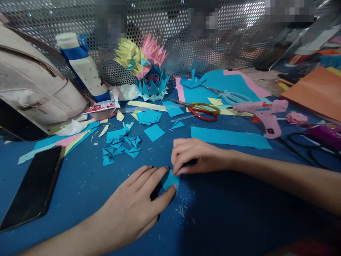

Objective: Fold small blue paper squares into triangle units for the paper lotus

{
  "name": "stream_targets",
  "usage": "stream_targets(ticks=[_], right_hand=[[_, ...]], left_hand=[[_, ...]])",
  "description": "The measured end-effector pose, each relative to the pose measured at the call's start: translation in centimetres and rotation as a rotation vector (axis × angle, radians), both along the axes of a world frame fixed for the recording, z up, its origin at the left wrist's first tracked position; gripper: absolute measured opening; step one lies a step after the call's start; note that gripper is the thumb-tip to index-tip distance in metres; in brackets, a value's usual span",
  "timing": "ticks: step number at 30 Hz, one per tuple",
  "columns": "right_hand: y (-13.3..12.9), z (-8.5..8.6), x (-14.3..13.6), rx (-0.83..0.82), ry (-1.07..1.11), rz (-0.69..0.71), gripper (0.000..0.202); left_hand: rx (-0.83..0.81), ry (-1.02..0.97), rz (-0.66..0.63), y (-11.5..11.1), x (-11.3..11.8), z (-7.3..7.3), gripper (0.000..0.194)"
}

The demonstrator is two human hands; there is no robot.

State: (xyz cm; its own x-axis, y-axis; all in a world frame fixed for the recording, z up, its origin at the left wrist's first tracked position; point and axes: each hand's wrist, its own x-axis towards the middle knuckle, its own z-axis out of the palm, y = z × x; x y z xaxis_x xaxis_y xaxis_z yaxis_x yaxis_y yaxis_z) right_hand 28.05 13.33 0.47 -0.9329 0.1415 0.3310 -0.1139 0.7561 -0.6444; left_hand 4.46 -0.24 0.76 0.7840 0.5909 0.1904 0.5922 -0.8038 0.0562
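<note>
A small blue paper piece (pixel 169 180) lies on the blue table (pixel 229 217) between my hands. My left hand (pixel 145 199) rests on its left side, fingers spread, with the thumb on its lower edge. My right hand (pixel 197 156) is closed, its thumb and forefinger pinching the paper's upper right corner. Beyond it lie a loose blue square (pixel 154 132) and a stack of blue squares (pixel 149 117). Several folded blue pieces (pixel 121 144) sit in a cluster to the left.
Red-and-yellow scissors (pixel 204 111), a pink glue gun (pixel 266 113) with its cable, and a blue strip (pixel 230 137) lie beyond my right hand. Paper flowers (pixel 151 83) stand at the back. A phone (pixel 33 186), bottle (pixel 84 67) and bag (pixel 39 78) are left.
</note>
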Motion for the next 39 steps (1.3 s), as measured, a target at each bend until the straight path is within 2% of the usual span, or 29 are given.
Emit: stream_targets(ticks=[9,13,18,25,31,39], right_hand=[[0.0,0.1,0.0,0.022,-0.002,-0.019,0.013],[-0.5,0.1,0.0,0.064,0.01,-0.08,0.018],[-1.1,-0.2,0.1,0.149,0.042,-0.145,0.01],[-1.1,-0.3,0.2,0.291,0.064,-0.118,0.01],[-1.2,0.4,0.2,0.304,0.034,-0.067,0.007],[-0.8,0.2,0.3,0.282,0.066,-0.033,0.007]], left_hand=[[-0.008,0.025,-0.015,0.0,-0.2,-0.1,0.049],[-0.018,0.037,-0.01,0.0,-0.3,0.0,0.049],[-0.021,0.044,-0.005,0.2,-0.2,0.1,0.048],[-0.003,0.044,-0.011,0.1,-0.2,0.1,0.046],[-0.004,0.037,-0.013,0.1,-0.2,0.1,0.046],[-0.013,0.032,-0.015,0.1,-0.2,0.0,0.045]])
